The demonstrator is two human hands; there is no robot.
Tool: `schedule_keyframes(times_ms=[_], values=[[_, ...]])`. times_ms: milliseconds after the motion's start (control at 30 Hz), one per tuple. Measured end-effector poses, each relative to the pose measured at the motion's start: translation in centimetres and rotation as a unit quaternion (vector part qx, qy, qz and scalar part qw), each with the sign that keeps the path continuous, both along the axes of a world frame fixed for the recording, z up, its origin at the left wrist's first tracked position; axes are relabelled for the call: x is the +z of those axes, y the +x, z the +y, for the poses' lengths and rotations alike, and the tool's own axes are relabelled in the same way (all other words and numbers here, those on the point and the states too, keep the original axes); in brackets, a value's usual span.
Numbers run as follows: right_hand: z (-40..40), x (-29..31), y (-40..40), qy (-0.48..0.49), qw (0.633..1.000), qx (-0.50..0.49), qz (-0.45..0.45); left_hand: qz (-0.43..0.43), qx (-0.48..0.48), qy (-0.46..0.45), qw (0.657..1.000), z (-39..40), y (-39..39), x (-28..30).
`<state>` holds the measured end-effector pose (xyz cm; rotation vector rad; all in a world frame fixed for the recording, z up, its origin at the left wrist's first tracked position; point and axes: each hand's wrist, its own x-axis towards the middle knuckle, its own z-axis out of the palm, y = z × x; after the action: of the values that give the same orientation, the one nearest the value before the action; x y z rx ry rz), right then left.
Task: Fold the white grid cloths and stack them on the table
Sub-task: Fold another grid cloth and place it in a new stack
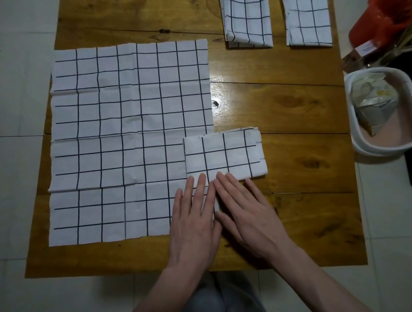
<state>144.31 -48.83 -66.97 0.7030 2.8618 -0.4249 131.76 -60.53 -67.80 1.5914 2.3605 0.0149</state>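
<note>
Dim, even light with one glare patch on the wooden table [230, 87]; edges bow outward, far-right corner blurred.

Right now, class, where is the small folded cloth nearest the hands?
In the head view, the folded cloth lies right of centre, overlapping the open cloth's right edge, just beyond the fingertips of both flat hands.

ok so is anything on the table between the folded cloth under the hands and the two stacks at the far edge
Nothing visible. Between the folded cloth that both hands press and the two stacks lies only bare wooden table. The unfolded cloth lies to the left, the white tub off to the right.
</note>
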Motion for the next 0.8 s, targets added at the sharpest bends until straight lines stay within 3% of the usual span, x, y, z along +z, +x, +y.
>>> schedule_keyframes(times_ms=[467, 667, 800], values=[[2.7, -0.7, 2.5, 0.025, 0.998, 0.018, -0.046, -0.020, 0.000, -0.015, 1.000, -0.6, -0.3, -0.3], [3.9, -0.7, 4.9, 0.016, 0.996, -0.076, -0.053, -0.020, -0.008, 0.000, 1.000, -0.9, -0.7, -0.6], [3.9, -0.5, 4.9, 0.004, 0.995, -0.088, -0.039, -0.014, -0.008, 0.009, 1.000, -1.0, -0.8, -0.7]])
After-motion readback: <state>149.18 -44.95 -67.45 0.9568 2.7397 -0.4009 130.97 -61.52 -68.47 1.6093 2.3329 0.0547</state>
